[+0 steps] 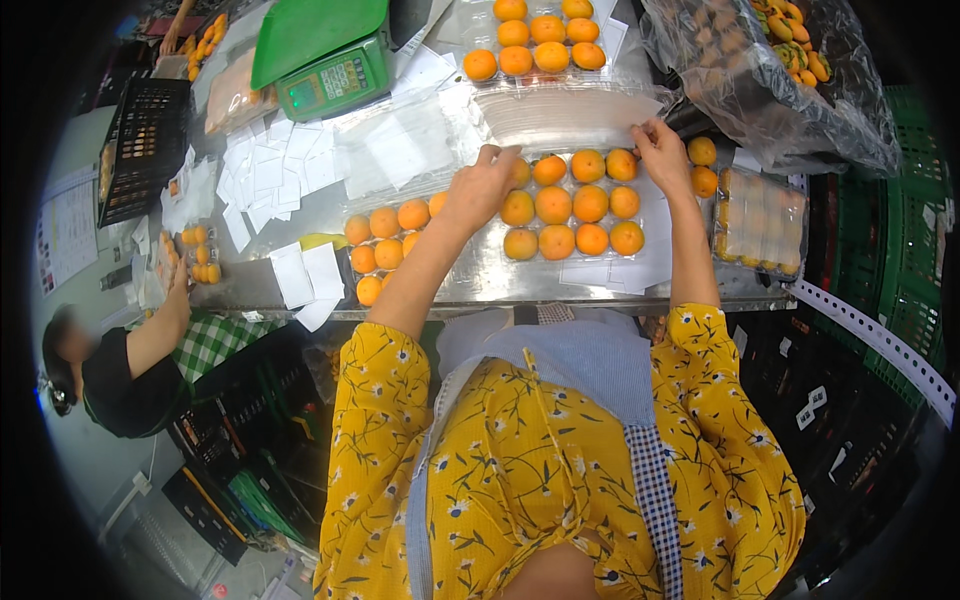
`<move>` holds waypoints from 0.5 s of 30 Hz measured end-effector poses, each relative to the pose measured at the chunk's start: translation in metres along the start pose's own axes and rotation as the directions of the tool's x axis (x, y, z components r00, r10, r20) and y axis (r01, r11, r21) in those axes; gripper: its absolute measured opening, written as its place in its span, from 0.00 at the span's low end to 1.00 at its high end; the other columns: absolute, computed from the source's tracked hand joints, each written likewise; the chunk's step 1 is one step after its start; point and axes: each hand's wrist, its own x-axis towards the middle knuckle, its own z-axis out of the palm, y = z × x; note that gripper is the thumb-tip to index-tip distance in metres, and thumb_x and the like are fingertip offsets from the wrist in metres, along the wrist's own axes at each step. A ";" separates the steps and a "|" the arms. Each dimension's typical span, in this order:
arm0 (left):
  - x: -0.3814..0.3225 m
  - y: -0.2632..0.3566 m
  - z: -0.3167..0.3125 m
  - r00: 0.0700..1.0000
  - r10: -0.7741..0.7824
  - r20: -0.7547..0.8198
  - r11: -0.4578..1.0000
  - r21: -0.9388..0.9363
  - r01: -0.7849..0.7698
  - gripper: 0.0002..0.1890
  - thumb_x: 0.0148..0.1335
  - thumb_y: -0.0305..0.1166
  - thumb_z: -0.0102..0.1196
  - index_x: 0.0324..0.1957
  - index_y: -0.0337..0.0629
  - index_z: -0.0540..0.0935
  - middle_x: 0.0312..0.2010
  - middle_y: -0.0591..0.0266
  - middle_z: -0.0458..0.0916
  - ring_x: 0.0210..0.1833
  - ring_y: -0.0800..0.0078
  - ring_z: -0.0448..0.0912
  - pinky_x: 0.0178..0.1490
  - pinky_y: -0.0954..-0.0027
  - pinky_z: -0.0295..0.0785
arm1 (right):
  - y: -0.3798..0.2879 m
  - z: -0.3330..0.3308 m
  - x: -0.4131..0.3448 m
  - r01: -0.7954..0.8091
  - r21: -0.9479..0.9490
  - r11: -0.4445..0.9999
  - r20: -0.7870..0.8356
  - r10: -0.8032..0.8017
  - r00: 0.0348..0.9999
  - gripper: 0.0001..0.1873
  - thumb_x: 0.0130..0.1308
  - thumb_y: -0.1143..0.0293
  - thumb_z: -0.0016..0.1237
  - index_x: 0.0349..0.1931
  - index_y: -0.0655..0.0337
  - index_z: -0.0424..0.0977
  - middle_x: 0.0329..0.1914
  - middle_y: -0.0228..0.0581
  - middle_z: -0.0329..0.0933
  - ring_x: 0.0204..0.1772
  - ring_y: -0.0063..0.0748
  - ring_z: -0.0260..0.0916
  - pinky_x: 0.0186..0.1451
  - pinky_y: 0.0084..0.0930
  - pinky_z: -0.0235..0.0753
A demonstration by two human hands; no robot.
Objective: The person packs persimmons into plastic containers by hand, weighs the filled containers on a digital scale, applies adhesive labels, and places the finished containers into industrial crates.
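Before me lies a clear plastic clamshell tray (pixel 574 204) with rows of orange persimmons (pixel 553 204) in its cups. Its ribbed clear lid (pixel 566 116) is folded back, away from me. At the tray's far left corner, my left hand (pixel 486 186) curls its fingers over the lid edge and partly covers a fruit. My right hand (pixel 663 156) pinches the lid edge by the far right corner between thumb and fingers. White paper slips (pixel 656 259) lie under the tray's right side.
Other filled trays stand left (pixel 388 253) and behind (pixel 551 56). A green scale (pixel 330 79) sits at back left near scattered paper slips (pixel 274 169). A closed pack (pixel 761 221), two loose persimmons (pixel 703 166) and a plastic-lined crate (pixel 750 82) are right. A person (pixel 135 367) works at left.
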 end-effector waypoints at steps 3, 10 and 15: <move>-0.005 0.001 -0.001 0.996 -0.055 -0.076 0.995 -0.086 0.048 0.25 0.55 0.35 0.60 0.55 0.48 0.70 0.49 0.53 0.72 0.37 0.51 0.79 0.40 0.56 0.76 | 0.000 -0.001 -0.001 -0.005 0.004 1.000 0.004 0.005 1.000 0.13 0.64 0.64 0.49 0.35 0.68 0.70 0.26 0.37 0.74 0.28 0.23 0.72 0.34 0.22 0.71; -0.017 0.005 0.007 0.955 -0.255 -0.152 0.954 -0.200 0.223 0.25 0.51 0.40 0.65 0.50 0.45 0.74 0.41 0.57 0.77 0.37 0.57 0.79 0.39 0.61 0.75 | -0.007 0.000 -0.001 -0.127 0.025 0.992 0.064 0.126 0.990 0.19 0.61 0.59 0.48 0.46 0.64 0.75 0.43 0.54 0.78 0.47 0.48 0.76 0.51 0.34 0.71; -0.016 0.006 0.010 0.944 -0.283 -0.170 0.950 -0.186 0.252 0.24 0.50 0.42 0.66 0.47 0.43 0.75 0.40 0.57 0.78 0.37 0.57 0.79 0.38 0.61 0.74 | 0.000 0.005 0.001 -0.096 0.050 0.994 0.057 0.093 0.994 0.18 0.61 0.60 0.48 0.45 0.65 0.75 0.41 0.54 0.78 0.46 0.48 0.76 0.50 0.34 0.72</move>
